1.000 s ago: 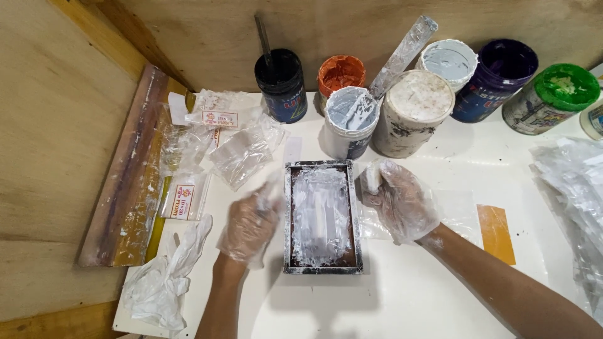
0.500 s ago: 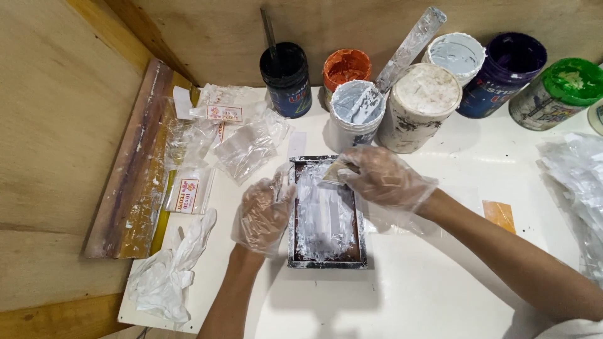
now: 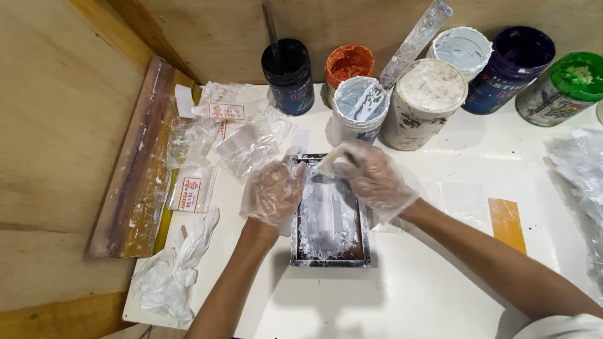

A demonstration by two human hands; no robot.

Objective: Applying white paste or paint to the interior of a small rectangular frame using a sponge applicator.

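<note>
The tray (image 3: pixel 330 216), a small rectangular metal frame smeared with white paste, lies flat on the white table (image 3: pixel 440 295), at about 6 o'clock from the row of paint pots. The left hand (image 3: pixel 274 191), in a thin clear glove, rests curled against the tray's left rim with its fingers bent, steadying it rather than lifting. The right hand (image 3: pixel 372 176), gloved alike, sits over the tray's top edge at 12 o'clock, fingers drawn together in a pinch on a small pale tool (image 3: pixel 330 164); it may be a scraper or a strip of film, the view being too blurred to say which. Judged by its look, the tray is rigid and light, but the wet coating will make its inner face and rims slick; the dry outer sides at 3 and 9 o'clock appear the soundest places to take hold. The gloves themselves look loose and slippery, so a firm grip seems advisable. At 12 o'clock from the tray stands an open grey pot (image 3: pixel 359 110), just beside a lidded white pot (image 3: pixel 426 100). Small plastic bags (image 3: pixel 251 144) lie at 10 o'clock, and a spare glove (image 3: pixel 169 270) at 8 o'clock.
</note>
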